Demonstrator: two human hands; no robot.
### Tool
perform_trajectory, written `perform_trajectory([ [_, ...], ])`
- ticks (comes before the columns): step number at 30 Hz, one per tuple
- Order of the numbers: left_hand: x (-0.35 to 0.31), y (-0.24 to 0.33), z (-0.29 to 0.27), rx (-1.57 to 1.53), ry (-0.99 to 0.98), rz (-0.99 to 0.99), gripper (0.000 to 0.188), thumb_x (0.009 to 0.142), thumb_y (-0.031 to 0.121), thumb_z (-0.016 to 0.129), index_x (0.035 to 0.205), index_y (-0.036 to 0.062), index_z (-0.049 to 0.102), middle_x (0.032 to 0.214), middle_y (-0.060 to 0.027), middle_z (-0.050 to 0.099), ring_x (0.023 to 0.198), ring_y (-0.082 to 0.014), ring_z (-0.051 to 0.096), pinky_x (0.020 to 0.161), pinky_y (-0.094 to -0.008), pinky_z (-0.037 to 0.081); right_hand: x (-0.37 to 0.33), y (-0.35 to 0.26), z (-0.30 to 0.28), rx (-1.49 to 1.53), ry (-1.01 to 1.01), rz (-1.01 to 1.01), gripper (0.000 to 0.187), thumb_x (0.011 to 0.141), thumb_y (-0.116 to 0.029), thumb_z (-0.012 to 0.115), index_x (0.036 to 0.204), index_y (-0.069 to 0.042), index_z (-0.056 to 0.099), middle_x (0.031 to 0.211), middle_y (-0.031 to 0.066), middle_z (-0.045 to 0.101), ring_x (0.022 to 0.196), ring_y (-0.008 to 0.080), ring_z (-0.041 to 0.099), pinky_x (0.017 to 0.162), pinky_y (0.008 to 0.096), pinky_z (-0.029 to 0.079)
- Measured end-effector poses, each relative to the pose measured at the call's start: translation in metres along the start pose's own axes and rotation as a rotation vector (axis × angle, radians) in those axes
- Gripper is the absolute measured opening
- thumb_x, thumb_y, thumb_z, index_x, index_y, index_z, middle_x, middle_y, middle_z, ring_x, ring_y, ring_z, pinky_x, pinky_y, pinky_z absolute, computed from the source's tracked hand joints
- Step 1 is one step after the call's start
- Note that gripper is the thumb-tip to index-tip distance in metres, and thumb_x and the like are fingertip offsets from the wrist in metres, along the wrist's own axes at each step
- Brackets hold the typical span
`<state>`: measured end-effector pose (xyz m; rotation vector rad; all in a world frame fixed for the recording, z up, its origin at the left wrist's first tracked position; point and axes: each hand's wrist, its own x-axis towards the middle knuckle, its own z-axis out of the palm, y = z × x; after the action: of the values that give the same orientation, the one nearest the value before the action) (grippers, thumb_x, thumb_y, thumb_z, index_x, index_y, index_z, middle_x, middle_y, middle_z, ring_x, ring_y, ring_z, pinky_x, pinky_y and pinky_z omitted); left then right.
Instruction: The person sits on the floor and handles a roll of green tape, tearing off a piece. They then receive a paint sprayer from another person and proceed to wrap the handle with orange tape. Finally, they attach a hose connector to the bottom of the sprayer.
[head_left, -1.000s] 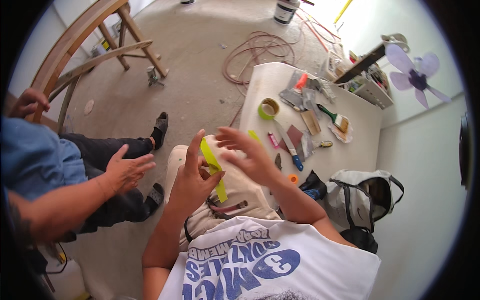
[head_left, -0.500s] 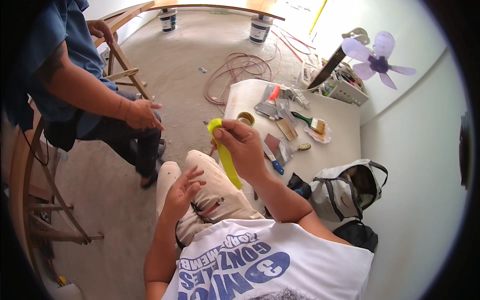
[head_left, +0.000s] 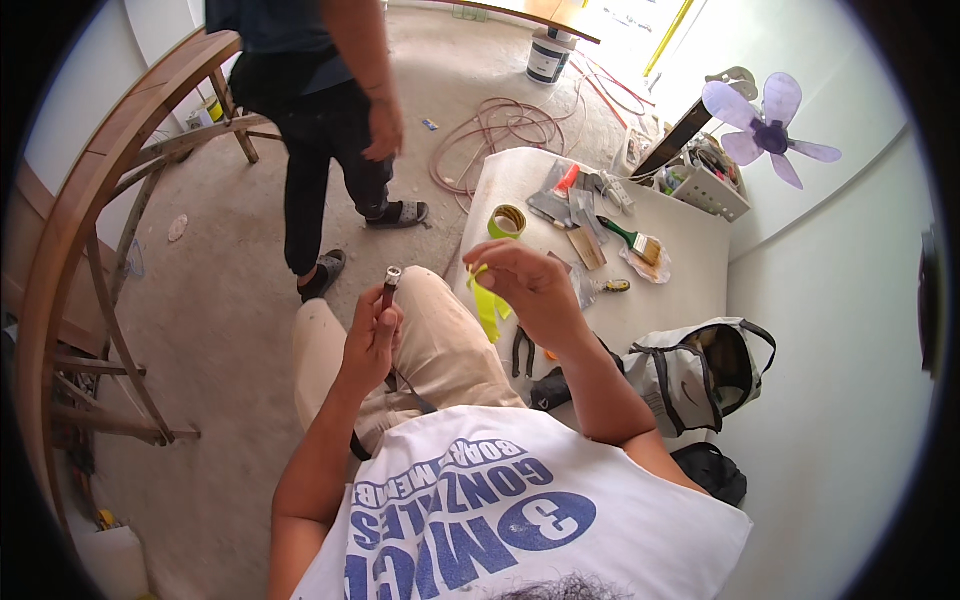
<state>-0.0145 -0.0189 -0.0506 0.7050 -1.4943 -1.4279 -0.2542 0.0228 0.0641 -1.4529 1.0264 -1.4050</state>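
My left hand is closed around a dark red tube with a metal end, held upright above my lap. A short strip of yellow-green tape hangs from the fingertips of my right hand, pinched at its upper end. The strip and the tube's metal end are apart. Just beyond my right hand, a roll of yellow-green tape stands on the white work surface. Black-handled pliers lie close below the hanging strip.
Putty knives, a green-handled paintbrush and a crate of tools occupy the surface. A fan and an open bag are at right. A co-worker stands ahead left by a curved wooden frame. Hose coils on the floor.
My left hand has gone from empty with spread fingers to gripping the dark red tube from my lap. My right hand has moved slightly right and down with the tape. The seated co-worker now stands.
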Motion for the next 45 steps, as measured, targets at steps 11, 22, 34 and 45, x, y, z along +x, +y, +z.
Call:
perform_trajectory([
  [11, 0.027, 0.089, -0.001, 0.111, 0.186, -0.071, 0.037, 0.101, 0.012, 0.061, 0.137, 0.0056, 0.057, 0.104, -0.0047, 0.066, 0.077, -0.0078, 0.058, 0.073, -0.0232, 0.05, 0.042, -0.02, 0.049, -0.287, -0.218, 0.156, 0.023, 0.093, -0.003, 0.069, 0.115, 0.004, 0.064, 0.092, 0.0044, 0.067, 0.081, 0.009, 0.063, 0.074, 0.0238, 0.052],
  [22, 0.026, 0.09, -0.015, -0.036, 0.197, 0.024, 0.041, 0.102, 0.025, 0.061, 0.136, 0.0012, 0.058, 0.1, -0.0025, 0.065, 0.081, -0.0044, 0.053, 0.073, -0.0202, 0.046, 0.067, -0.028, 0.082, -0.415, -0.109, 0.204, 0.019, 0.091, -0.013, 0.074, 0.098, 0.003, 0.066, 0.079, 0.0098, 0.069, 0.069, 0.0129, 0.064, 0.064, 0.0278, 0.051],
  [34, 0.028, 0.073, -0.014, -0.094, 0.275, -0.059, 0.035, 0.103, 0.029, 0.061, 0.122, 0.0, 0.064, 0.086, 0.0031, 0.061, 0.072, -0.0016, 0.047, 0.063, -0.0186, 0.04, 0.063, -0.013, 0.093, -0.654, -0.084, -0.033, 0.015, 0.092, -0.009, 0.072, 0.1, 0.002, 0.065, 0.084, 0.0129, 0.071, 0.074, 0.0183, 0.069, 0.068, 0.0289, 0.052],
  [45, 0.016, 0.084, -0.023, 0.118, 0.176, -0.034, 0.022, 0.099, 0.016, 0.065, 0.115, 0.0006, 0.064, 0.089, -0.0025, 0.068, 0.076, -0.0053, 0.056, 0.068, -0.0224, 0.046, 0.071, -0.013, 0.079, -0.402, -0.221, 0.229, 0.028, 0.095, -0.018, 0.071, 0.116, 0.0, 0.068, 0.081, 0.0044, 0.067, 0.071, 0.0073, 0.058, 0.067, 0.0251, 0.048],
])
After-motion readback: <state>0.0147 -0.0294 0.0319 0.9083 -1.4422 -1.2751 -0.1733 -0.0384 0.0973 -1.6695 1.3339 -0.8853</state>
